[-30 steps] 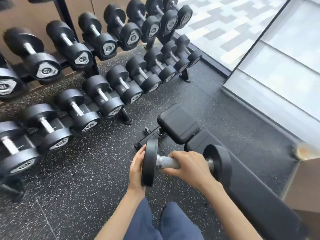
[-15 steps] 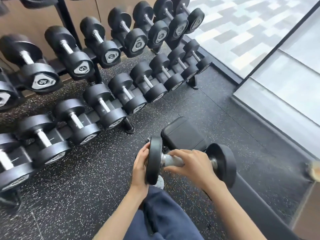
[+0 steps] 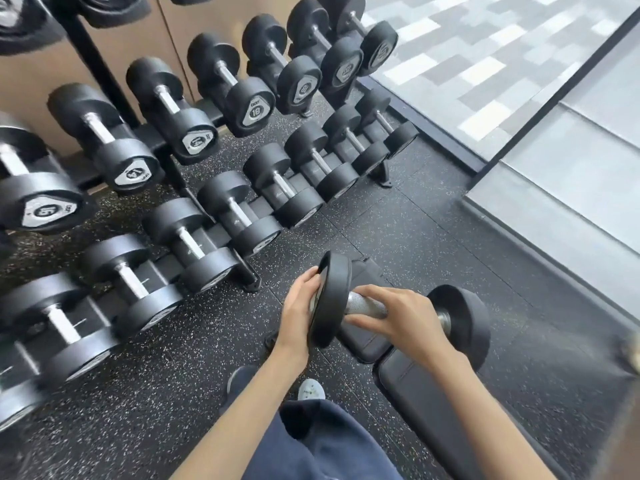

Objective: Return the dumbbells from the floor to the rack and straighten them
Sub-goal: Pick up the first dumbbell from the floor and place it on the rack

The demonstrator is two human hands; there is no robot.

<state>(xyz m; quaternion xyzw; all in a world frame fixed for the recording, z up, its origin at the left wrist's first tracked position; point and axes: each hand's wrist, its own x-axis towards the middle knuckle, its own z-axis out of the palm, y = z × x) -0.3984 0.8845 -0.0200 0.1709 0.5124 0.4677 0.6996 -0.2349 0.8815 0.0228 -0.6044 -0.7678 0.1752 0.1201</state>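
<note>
There is only one view, from a wide-angle camera worn on the person's head. It looks forward and steeply down. Both forearms enter from the lower edge, and the left hand (image 3: 298, 306) and right hand (image 3: 401, 317) with the dumbbell (image 3: 332, 299) are close, a little below the centre. The rack (image 3: 100, 64) runs slanted across the left and upper part, further away. The floor (image 3: 415, 220) fills the middle, and the bench (image 3: 415, 382) lies at lower right.

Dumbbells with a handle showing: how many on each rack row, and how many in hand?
Middle row: 7
Bottom row: 9 (leftmost cut off by the frame edge)
Held dumbbell: 1
Total: 17
Top-row fragments show no handle, so they are not counted.
</note>
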